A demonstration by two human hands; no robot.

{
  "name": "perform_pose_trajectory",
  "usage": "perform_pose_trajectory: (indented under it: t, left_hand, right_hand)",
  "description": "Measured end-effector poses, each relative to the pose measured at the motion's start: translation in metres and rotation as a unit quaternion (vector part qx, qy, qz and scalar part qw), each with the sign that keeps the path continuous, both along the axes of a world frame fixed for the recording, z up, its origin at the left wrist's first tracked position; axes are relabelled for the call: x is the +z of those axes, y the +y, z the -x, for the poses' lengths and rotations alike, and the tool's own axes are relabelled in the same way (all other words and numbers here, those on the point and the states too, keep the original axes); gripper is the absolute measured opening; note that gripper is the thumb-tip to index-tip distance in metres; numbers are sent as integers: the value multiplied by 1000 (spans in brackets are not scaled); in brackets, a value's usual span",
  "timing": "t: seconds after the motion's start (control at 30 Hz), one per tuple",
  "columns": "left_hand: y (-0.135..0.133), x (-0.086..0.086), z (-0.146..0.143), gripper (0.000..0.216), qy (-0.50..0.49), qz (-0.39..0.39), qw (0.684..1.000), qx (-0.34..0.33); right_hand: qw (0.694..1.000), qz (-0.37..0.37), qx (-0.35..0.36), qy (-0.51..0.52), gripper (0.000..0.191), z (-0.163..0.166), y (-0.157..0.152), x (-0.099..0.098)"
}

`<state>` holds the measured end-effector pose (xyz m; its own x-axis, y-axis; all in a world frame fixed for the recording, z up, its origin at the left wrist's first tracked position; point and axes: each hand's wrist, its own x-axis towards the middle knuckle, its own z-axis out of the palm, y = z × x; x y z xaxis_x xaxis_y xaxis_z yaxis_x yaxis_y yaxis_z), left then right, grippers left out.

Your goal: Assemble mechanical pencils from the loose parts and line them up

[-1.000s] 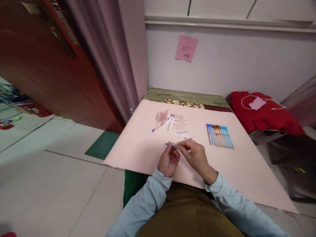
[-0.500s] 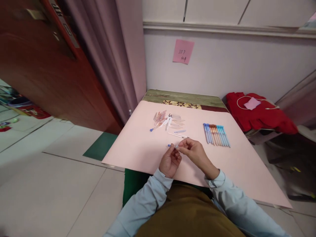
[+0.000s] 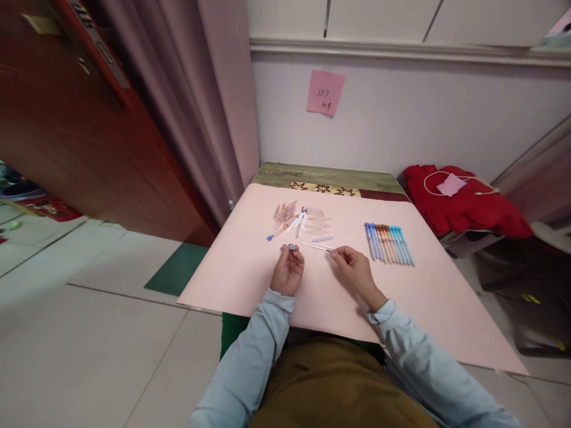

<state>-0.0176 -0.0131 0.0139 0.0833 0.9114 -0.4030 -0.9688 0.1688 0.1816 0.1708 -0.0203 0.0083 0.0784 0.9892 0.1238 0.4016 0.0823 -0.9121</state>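
Observation:
My left hand (image 3: pixel 286 272) is raised over the near half of the pink-covered table, palm up. Its thumb and fingers pinch a small blue pen part (image 3: pixel 292 246), partly hidden by the fingertips. My right hand (image 3: pixel 357 274) is closed at the thumb and forefinger on the right end of a thin white pen refill (image 3: pixel 316 246) low over the cover. Just behind that refill lies a pale blue pen barrel (image 3: pixel 322 239). Farther back are a pile of pinkish-brown pen parts (image 3: pixel 285 215), several white refills (image 3: pixel 301 224) and clear barrels (image 3: pixel 317 221).
A neat row of blue, brown and turquoise pens (image 3: pixel 389 244) lies to the right. A small blue piece (image 3: pixel 270 238) sits at the pile's near left. Beyond the table's right side is a red cloth (image 3: pixel 468 202) with a white cable on it. A pink note (image 3: pixel 326 93) hangs on the wall.
My hands have parted. The left has moved left and slightly up with the blue pen part; the right has let go of that part and now pinches a refill's end.

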Motion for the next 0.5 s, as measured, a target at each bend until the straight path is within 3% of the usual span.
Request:
perform_pose_trajectory:
  t: [0.13, 0.23, 0.37, 0.5]
  left_hand:
    - [4, -9, 0, 20, 33, -39, 998, -33]
    - [9, -10, 3, 18, 59, -45, 997, -26]
    - [16, -10, 13, 17, 61, -39, 997, 5]
    - [16, -12, 17, 15, 52, -43, 998, 9]
  right_hand:
    - [972, -82, -11, -219, 22, -6, 25, -2]
    - [949, -90, -4, -302, 19, -2, 42, 1]
    - [943, -75, -33, -322, 18, 0, 56, -1]
    - [961, -104, -92, -240, 23, -4, 59, -17]
